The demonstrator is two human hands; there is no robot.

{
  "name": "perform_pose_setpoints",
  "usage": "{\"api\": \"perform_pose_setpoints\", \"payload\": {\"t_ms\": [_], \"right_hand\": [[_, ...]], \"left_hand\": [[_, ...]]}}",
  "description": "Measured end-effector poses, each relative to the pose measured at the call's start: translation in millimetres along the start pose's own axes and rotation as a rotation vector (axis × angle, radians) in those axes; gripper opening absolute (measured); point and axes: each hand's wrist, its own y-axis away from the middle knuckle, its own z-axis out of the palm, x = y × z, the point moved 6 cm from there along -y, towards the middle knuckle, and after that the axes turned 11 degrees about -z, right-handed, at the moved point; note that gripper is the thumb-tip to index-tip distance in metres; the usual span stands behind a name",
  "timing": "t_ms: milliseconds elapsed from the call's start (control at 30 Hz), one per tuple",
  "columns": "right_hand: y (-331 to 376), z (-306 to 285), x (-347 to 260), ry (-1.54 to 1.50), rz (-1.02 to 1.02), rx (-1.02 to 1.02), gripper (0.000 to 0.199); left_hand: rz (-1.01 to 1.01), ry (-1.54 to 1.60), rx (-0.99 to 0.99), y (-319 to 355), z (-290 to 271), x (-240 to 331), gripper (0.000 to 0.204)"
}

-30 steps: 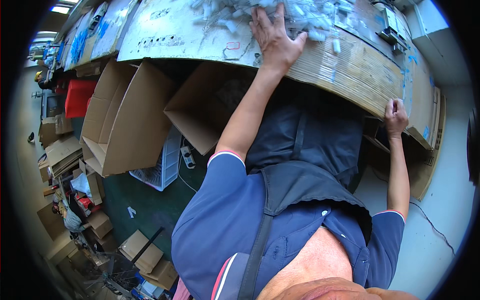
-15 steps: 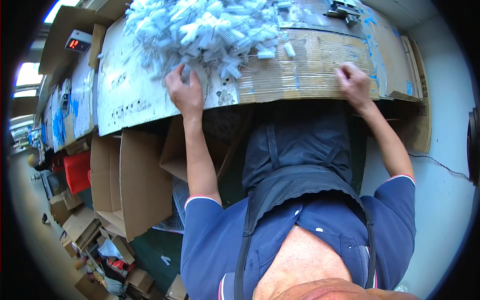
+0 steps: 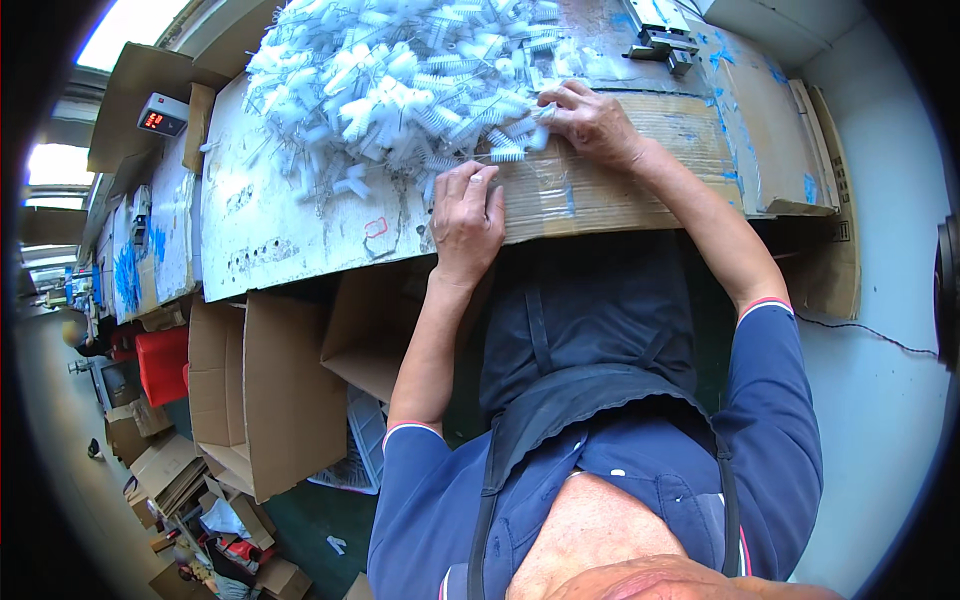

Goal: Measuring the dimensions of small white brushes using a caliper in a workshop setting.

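**Both hands closing in on the brush pile**

Compared with 0.5 s ago, the two hands are sitting much closer together at the near edge of the pile of small white brushes (image 3: pixel 400 90). Then the left hand (image 3: pixel 467 215) was resting at the pile's 7 o'clock side and the right hand (image 3: pixel 592 122) lay far off at the surface's right end; now the right hand is touching the pile's 4 o'clock edge, and the left hand is lying just below it.

The left hand is curled, thumb and forefinger pressed together near one brush (image 3: pixel 500 155) that is lying apart from the heap at its 5 o'clock; whether they are actually pinching its wire stem is hard to tell. The right hand's fingers are bunched among the outermost brushes, seemingly picking at them.

The cardboard-covered surface (image 3: pixel 290 230) is carrying the whole pile. A metal fixture (image 3: pixel 660 40) is sitting at the pile's 2 o'clock. Open cardboard boxes (image 3: pixel 270 400) are standing on the floor at 7 o'clock.

By this reading, the work is shifting from reaching to sorting single brushes.
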Motion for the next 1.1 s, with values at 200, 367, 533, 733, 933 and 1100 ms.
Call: {"api": "perform_pose_setpoints", "payload": {"t_ms": [200,367,533,733,933,1100], "right_hand": [[17.6,-22.4,5.1,-0.029,0.115,0.37,0.006],[65.3,-46.6,21.2,-0.06,0.478,0.566,0.009],[133.9,-55.7,62.6,-0.213,0.95,0.56,0.02],[147.3,-63.6,54.8,-0.394,0.919,0.579,0.012],[150.0,-68.6,49.7,-0.506,0.905,0.492,0.015],[163.9,-75.6,59.7,-0.537,0.987,0.384,0.018]], "left_hand": [[0.017,-0.065,-0.033,-2.7,16.4,4.3,0.024],[0.054,-0.151,0.026,-5.3,17.3,22.7,0.026],[0.182,0.019,0.051,-31.5,50.4,71.2,0.026],[-0.09,0.376,-0.279,-86.5,163.1,108.8,0.028],[-0.835,1.049,-0.687,-98.0,243.9,96.6,0.024],[-0.793,1.169,-0.754,-108.1,260.2,103.2,0.029]]}}
